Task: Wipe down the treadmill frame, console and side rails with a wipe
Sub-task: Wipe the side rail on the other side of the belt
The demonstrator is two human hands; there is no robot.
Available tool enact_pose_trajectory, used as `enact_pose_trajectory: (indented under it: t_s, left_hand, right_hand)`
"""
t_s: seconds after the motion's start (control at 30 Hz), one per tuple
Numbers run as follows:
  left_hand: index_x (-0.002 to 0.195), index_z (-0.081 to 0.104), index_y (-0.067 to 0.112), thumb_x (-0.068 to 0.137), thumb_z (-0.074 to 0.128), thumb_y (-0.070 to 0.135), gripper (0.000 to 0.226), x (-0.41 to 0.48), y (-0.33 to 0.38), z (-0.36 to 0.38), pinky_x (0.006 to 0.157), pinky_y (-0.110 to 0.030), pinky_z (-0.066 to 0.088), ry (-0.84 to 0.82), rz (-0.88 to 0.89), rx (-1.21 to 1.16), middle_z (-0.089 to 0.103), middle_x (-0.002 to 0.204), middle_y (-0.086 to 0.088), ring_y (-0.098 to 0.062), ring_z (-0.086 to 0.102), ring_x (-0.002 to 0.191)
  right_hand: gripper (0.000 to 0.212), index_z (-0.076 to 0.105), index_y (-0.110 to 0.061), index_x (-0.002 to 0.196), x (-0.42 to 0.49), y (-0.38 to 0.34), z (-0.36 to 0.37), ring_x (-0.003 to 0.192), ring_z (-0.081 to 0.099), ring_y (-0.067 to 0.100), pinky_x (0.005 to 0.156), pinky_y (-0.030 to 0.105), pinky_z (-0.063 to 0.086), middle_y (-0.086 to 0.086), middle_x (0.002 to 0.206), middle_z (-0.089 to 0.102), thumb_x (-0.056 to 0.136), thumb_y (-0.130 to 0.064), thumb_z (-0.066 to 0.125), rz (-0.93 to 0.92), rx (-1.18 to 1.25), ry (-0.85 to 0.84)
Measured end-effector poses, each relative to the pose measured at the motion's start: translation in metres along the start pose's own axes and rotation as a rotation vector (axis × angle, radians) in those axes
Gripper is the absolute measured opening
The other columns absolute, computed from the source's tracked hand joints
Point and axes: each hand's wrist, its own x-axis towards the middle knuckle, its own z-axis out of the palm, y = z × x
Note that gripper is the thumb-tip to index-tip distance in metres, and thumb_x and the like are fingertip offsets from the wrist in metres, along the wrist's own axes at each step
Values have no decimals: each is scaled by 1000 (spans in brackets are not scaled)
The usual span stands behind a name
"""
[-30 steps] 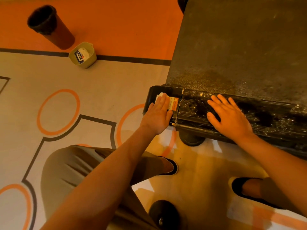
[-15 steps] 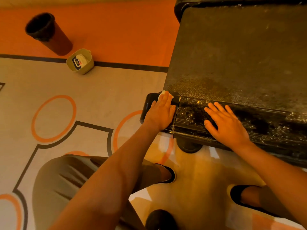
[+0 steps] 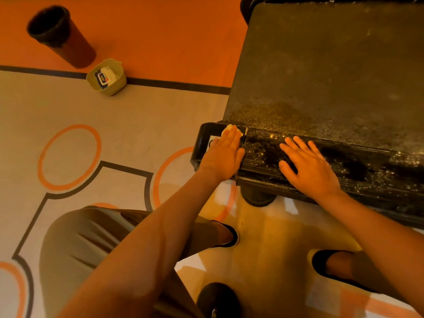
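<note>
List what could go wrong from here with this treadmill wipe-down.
1. The wipe is small and mostly hidden under the left hand on the corner end cap. The rear cover is thick with specks, so the wipe may smear dirt rather than lift it, and the wipes pack sits in the basket across the floor.
2. The right hand lies bare and flat on that dusty cover and could carry grime onto cleaned parts.

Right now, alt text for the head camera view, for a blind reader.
A person's left hand presses a wipe flat onto the treadmill's corner cap, while the right hand rests flat on the dusty end frame. On the floor beyond stand a dark bin and a small tub of wipes.
</note>
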Motion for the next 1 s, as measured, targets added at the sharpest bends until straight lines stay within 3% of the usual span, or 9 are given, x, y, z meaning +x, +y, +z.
enact_pose_trajectory:
  t_s: [0.13, 0.3, 0.57, 0.7, 0.9, 1.0]
  left_hand:
    - [159, 17, 6, 108, 31, 36, 61, 7, 5, 2, 120, -51, 24, 23, -12, -23, 11, 167, -14, -29, 11, 154]
    - [159, 19, 6, 103, 16, 44, 68, -46, 10, 18, 123, -46, 19, 56, 33, -69, 14, 167, -15, -27, 7, 155]
    - [157, 24, 6, 107, 33, 35, 58, 31, 14, 4, 119, -55, 25, 25, -24, -24, 19, 165, -14, -28, 12, 154]
    - [158, 20, 8, 106, 27, 39, 61, -4, 9, 14, 118, -53, 29, 31, 28, -34, 15, 166, -13, -28, 13, 154]
    - [162, 3, 17, 103, 9, 51, 68, -82, 5, 19, 123, -42, 4, -31, 15, -43, -2, 169, -2, -19, -7, 155]
    - [161, 1, 17, 104, 12, 49, 66, -77, 3, 17, 123, -40, 1, -27, -8, -36, -3, 169, -2, -18, -8, 155]
  right_hand:
    - [59, 38, -18, 152, 0, 1, 1, 152, 17, 16, 125, 43, 12, 3, 161, 31, 102, -49, 31, 2, 4, -5]
    - [59, 40, -16, 151, -1, 0, 3, 151, 21, 19, 124, 45, 16, 5, 159, 33, 102, -47, 32, -7, 3, 16]
    - [59, 40, -17, 151, 0, 0, 2, 151, 20, 18, 124, 44, 14, 5, 159, 34, 102, -48, 33, 0, -13, 10]
    - [58, 41, -16, 151, 0, 1, 2, 151, 22, 19, 124, 45, 16, 5, 159, 35, 102, -47, 33, -3, -8, 19]
    - [59, 40, -16, 151, 0, 2, 2, 151, 21, 20, 124, 45, 16, 6, 159, 34, 102, -47, 32, -5, -12, 10]
    - [60, 39, -17, 152, 1, 1, 2, 151, 19, 19, 124, 45, 15, 5, 160, 32, 102, -48, 30, -5, -21, 2]
